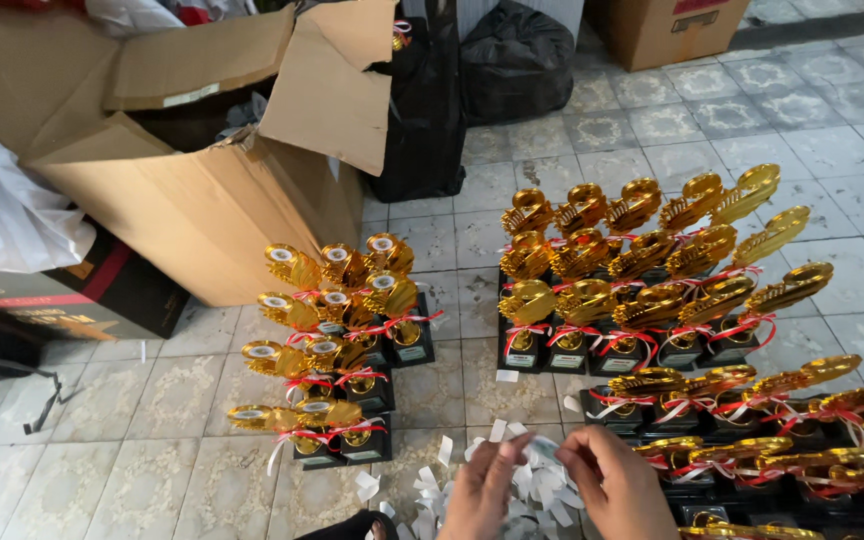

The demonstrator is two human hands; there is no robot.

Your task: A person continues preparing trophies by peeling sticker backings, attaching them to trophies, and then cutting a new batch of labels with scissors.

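Hands: While both met low over the tiled floor (652, 120), the left hand (482, 492) and right hand (614, 484) pinched one small paper sticker (542, 452).
Scraps: peeled backing strips (432, 490) lay beneath.
Trophies: gold trophies (642, 290) stood just beyond.
Care: peeling slowly, fingertips near the edge, seemed wise.

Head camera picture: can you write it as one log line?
left hand + right hand: fingers pinch small pale sticker sheet | below: white paper scraps on tiled floor | around: gold plastic trophies with red-white ribbons

Both hands sit low and close together. The left hand (482, 492) and right hand (614, 485) almost meet — fingers bent inward, pinching.
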